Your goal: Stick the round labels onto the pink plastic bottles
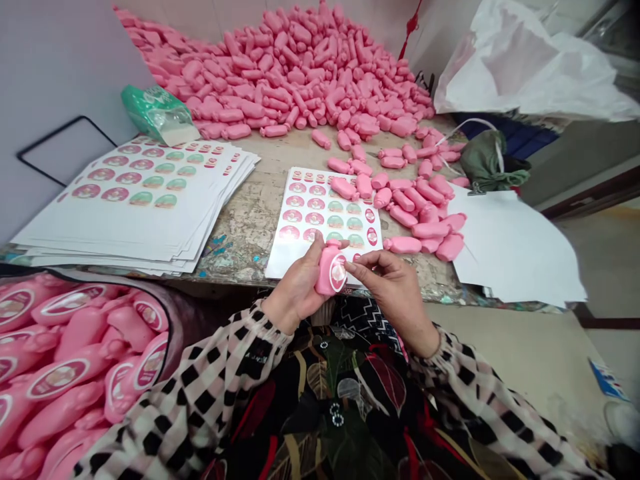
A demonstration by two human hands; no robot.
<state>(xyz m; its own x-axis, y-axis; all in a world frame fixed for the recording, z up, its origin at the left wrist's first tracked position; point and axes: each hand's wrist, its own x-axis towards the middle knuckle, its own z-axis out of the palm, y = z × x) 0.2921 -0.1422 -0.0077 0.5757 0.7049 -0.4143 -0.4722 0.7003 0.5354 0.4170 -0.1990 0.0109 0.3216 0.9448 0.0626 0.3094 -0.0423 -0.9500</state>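
My left hand (300, 288) is closed around a small pink plastic bottle (326, 273), held upright above the table's front edge. An oval pink-and-white sticker (339, 273) lies on the bottle's front. My right hand (395, 285) has its thumb and forefinger pinched at the right edge of this sticker. Just beyond the hands lies a sheet of stickers (306, 227) with rows of pink and green labels, its near part partly covered by the hands. Loose pink bottles (423, 207) lie on and beside the right side of the sheet.
A big heap of pink bottles (300, 73) fills the table's back. Stacked sticker sheets (150, 220) and a green plastic packet (155, 113) are on the left. Labelled bottles fill a bag (173, 320) at lower left. White paper (520, 247) and a dark green pouch (493, 160) lie right.
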